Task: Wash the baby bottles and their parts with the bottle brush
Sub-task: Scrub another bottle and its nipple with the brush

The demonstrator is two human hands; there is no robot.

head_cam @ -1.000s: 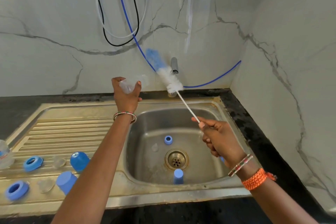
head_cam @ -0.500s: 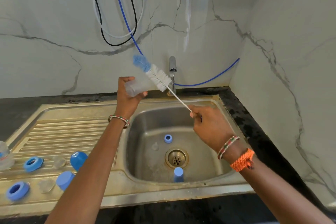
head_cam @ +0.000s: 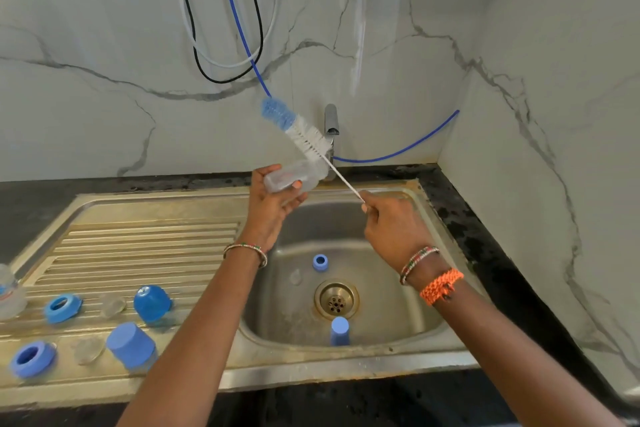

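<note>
Overhead, left hand grips the bottle; right hand pinches the brush handle.

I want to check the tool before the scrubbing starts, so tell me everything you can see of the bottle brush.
The bottle brush has a thin white wire-like handle and a bristle head that is white along most of it with a blue tuft at the tip. It slants up and to the left in front of the tap, outside the bottle. The right hand pinches the handle's lower end. The lowest bristles sit by the bottle's mouth, which the left hand holds sideways above the sink.
</note>
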